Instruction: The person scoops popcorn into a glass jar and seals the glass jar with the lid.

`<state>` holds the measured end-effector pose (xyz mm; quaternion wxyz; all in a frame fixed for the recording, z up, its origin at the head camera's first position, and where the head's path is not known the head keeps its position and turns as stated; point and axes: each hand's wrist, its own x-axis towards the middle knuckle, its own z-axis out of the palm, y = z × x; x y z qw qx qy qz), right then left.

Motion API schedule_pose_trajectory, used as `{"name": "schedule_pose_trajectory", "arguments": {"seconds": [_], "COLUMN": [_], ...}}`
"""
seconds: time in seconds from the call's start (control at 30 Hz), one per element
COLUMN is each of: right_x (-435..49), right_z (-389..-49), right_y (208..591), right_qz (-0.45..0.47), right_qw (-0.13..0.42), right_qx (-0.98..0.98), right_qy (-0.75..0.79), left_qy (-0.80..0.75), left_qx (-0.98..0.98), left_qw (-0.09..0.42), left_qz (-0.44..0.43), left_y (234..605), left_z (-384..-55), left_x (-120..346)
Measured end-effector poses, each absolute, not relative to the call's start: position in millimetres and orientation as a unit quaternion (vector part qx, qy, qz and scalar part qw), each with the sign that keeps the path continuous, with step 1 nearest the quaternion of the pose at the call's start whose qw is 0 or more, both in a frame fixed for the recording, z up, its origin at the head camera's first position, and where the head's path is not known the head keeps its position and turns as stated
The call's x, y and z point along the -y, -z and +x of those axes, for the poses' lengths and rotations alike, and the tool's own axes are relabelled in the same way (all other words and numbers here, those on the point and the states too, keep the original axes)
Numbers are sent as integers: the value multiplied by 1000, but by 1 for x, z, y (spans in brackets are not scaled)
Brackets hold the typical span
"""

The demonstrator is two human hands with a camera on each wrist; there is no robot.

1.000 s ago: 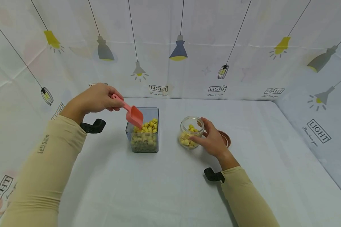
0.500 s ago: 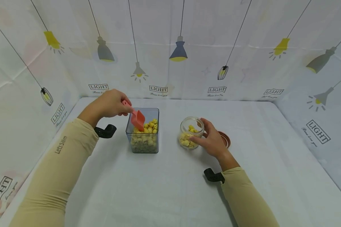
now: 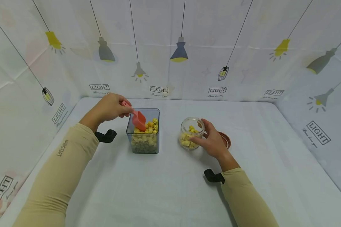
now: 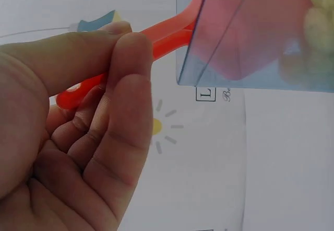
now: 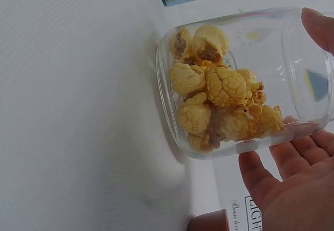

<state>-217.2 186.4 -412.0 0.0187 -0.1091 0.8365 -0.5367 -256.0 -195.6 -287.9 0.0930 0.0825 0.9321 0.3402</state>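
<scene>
My left hand (image 3: 110, 106) pinches the handle of a pink scoop (image 3: 139, 120) between thumb and fingers. The scoop's bowl dips inside a clear bluish square container (image 3: 145, 148), its tip at the yellow popcorn (image 3: 151, 127) there. In the left wrist view the pink bowl shows through the container's wall (image 4: 189, 74). My right hand (image 3: 211, 138) grips a clear glass jar (image 3: 191, 123) from its right side, thumb in front and fingers behind. The jar stands upright without a lid, and popcorn pieces (image 5: 224, 87) fill its lower part.
Behind my right hand a round brown lid (image 3: 225, 140) lies on the white-covered table (image 3: 164, 189). A white cloth backdrop (image 3: 199, 75) printed with hanging lamps rises behind and beside the table. The square container stands left of the jar, with a gap between them.
My left hand has moved right and slightly down, bringing the scoop from above the container's left edge down into the popcorn. My right hand and the jar have stayed in place.
</scene>
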Motion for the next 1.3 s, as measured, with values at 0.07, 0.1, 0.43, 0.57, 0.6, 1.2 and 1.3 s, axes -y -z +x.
{"name": "schedule_pose_trajectory", "arguments": {"seconds": [0.07,0.1,0.43,0.57,0.6,1.2,1.3], "right_x": [-187,-187,-187,-187,-187,-187,-187], "right_z": [-217,-217,-218,-218,-218,-218,-218], "right_y": [412,412,413,413,413,414,414], "right_qz": [-109,-108,-107,-107,-107,-110,-110], "right_qw": [18,19,23,21,21,18,19], "right_qx": [-836,-837,-836,-836,-836,-836,-836], "right_qy": [537,537,537,537,537,538,538], "left_qy": [-345,-347,-367,-346,-342,-410,-412], "left_qx": [-931,-930,-922,-928,-930,-901,-900], "left_qw": [91,91,104,106,106,117,116], "left_qz": [78,77,74,86,88,74,79], "left_y": [290,290,296,302,303,319,321], "left_z": [-256,-256,-256,-257,-257,-261,-259], "left_x": [196,197,201,199,199,206,205]}}
